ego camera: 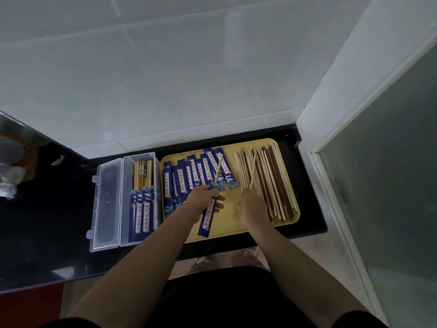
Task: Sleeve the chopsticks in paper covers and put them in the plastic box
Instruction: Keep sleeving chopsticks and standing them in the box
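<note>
Yellow tray (236,233) carries the loose chopsticks (272,185) beside the open plastic box (142,159). Left hand (203,202) grips a blue paper cover (209,214) holding one chopstick (218,171); right hand (251,207) pinches a second stick (253,176), best aimed tip-first alongside the first.

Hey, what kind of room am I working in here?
Likely a kitchen: white glossy wall tiles, a black polished countertop, and a yellow plastic tray of loose wooden chopsticks.

The plastic box (139,200) sits left of the tray (287,147); paper covers (189,176) lie left of chopsticks (269,178).
</note>
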Demonstrator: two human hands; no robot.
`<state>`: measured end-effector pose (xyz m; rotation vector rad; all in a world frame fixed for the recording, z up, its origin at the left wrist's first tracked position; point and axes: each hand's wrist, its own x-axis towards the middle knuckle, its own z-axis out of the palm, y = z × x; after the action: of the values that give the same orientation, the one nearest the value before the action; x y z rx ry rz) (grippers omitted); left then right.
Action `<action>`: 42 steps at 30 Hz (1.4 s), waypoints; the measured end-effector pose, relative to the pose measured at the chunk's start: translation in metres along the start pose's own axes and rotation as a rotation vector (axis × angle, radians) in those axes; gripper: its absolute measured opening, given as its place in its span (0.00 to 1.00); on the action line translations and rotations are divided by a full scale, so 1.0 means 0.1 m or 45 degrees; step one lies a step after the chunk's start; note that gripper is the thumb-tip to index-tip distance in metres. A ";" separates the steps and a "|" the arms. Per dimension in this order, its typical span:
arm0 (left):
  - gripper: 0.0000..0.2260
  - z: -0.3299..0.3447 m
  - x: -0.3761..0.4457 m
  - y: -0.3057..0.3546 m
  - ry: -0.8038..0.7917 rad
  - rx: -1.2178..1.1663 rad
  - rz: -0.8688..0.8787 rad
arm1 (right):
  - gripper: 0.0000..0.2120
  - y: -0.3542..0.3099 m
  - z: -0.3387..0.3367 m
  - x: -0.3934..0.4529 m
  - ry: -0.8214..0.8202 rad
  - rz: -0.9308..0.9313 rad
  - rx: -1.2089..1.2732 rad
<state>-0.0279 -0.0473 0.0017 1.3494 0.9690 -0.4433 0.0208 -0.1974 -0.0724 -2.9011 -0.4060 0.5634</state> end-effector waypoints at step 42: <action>0.06 -0.07 -0.06 -0.13 -0.004 -0.013 -0.008 | 0.12 -0.15 -0.03 0.04 -0.045 0.150 0.201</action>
<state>-0.0432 -0.0446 -0.0011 1.3364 0.9720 -0.4450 0.0226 -0.1827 -0.0680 -2.7794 -0.1867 0.6340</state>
